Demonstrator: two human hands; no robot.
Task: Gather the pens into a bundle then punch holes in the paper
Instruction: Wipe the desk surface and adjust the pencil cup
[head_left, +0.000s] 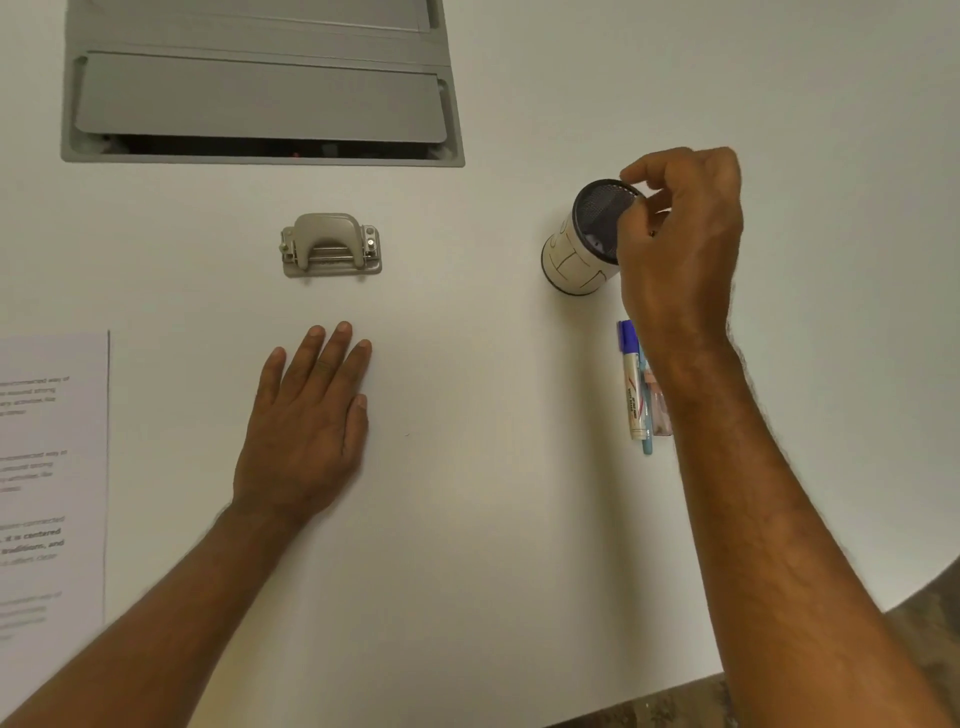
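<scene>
At your far left, the printed white paper sheet (52, 467) is cut off by the frame edge. Bare white table (467, 519) lies between it and your left hand (306, 436), which rests flat, fingers straight and close together. Beyond that hand stands the grey metal hole punch (331, 244), apart from everything. To the right, your right hand (680, 249) pinches the rim of the tilted cream pen cup with dark mesh lining (587, 239). The blue-capped marker and pens (636, 384) lie near you beside that wrist, partly hidden beneath it.
</scene>
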